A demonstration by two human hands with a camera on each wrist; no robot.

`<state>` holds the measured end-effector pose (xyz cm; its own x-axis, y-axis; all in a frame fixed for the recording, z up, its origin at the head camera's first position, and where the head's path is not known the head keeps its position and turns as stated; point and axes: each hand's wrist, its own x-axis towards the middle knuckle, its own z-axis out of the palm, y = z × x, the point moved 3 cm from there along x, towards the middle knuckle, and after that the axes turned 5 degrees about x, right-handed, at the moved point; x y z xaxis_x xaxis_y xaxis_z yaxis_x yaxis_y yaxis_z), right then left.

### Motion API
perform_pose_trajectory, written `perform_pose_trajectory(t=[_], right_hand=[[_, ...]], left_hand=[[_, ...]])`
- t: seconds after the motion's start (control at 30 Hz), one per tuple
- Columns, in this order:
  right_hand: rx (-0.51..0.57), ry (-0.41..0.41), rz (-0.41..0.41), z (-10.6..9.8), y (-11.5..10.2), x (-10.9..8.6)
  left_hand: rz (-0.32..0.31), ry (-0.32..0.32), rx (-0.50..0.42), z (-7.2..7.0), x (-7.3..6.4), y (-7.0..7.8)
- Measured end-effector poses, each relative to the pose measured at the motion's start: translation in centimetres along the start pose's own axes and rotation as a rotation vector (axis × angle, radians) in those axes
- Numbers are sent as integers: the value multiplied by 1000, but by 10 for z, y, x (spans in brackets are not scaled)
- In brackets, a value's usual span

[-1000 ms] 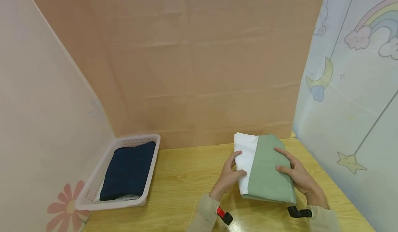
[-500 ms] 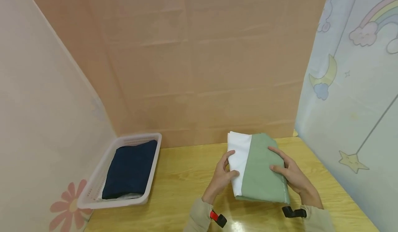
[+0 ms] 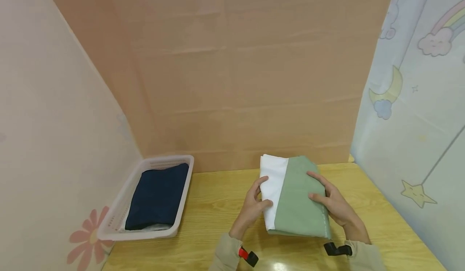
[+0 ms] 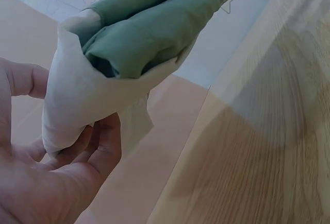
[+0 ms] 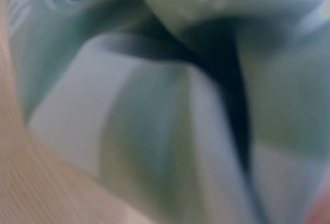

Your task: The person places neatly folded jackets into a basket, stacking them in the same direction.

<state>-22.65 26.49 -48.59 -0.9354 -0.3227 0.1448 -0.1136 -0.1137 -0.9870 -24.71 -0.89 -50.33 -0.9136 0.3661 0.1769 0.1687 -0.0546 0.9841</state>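
A folded green-and-white cloth (image 3: 299, 200) is held up over the table, its white band on the left and the green part on the right. My left hand (image 3: 250, 208) grips the white edge, thumb on the front face. In the left wrist view, the fingers of the left hand (image 4: 67, 167) curl behind the white fold, and layers of green cloth (image 4: 149, 38) show inside. My right hand (image 3: 336, 206) holds the green right edge, thumb on the front and other fingers partly hidden. Blurred folds with pale lettering on the cloth (image 5: 149, 126) fill the right wrist view.
On the left of the wooden table (image 3: 214, 206) stands a white plastic basket (image 3: 183, 206) with a folded navy cloth (image 3: 158, 196) in it. A brown sheet (image 3: 239, 81) hangs behind the table. Patterned sheets (image 3: 417, 142) flank both sides.
Both hands have carried the green-and-white cloth leftward, closer to the basket, keeping their hold. The head view has shifted slightly.
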Motion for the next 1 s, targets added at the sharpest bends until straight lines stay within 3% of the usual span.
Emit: perform_pose_trajectory(t=[0.57, 1.0], right_hand=[[44, -70, -40, 33, 2, 18], [44, -89, -15, 55, 0, 32]], left_hand=[[6, 42, 58, -35, -17, 8], [34, 78, 89, -58, -27, 18]])
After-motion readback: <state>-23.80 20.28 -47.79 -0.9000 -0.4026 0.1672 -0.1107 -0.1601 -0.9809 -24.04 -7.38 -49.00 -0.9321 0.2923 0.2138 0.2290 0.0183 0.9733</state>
